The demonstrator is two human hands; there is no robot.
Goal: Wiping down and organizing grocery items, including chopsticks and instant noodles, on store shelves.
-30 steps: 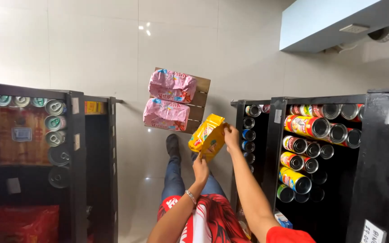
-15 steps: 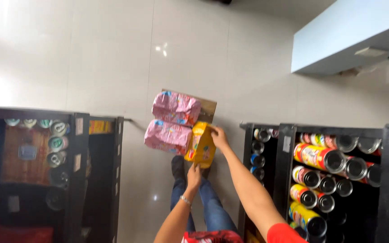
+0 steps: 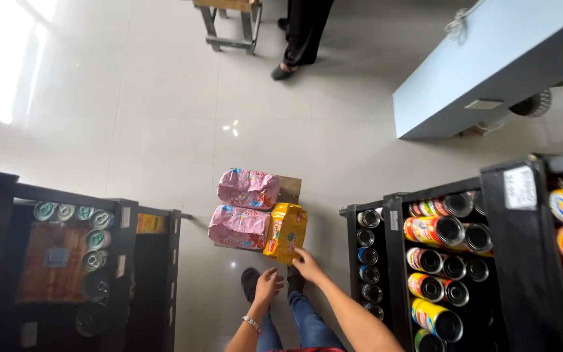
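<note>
A yellow packet [image 3: 286,231] lies on a flat cardboard box [image 3: 290,189] on the floor, beside two pink packets [image 3: 249,188] [image 3: 240,227]. My right hand [image 3: 307,264] reaches down and grips the yellow packet's near end with its fingertips. Just to its left, my left hand [image 3: 268,285], with a bracelet at the wrist, hovers with loosely spread fingers and holds nothing. It is a short way below the lower pink packet. My jeans and dark shoes [image 3: 250,281] show beneath the hands.
Black racks of cans stand at the left [image 3: 92,241] and right [image 3: 438,261]. A light blue counter [image 3: 490,72] fills the upper right. Another person's dark-clothed legs [image 3: 304,32] and a wooden stool [image 3: 229,19] are at the top, on the glossy tiled floor.
The yellow packet has gone from raised in my right hand down onto the box beside the pink packets. My left hand has come off it. The view has tilted further down.
</note>
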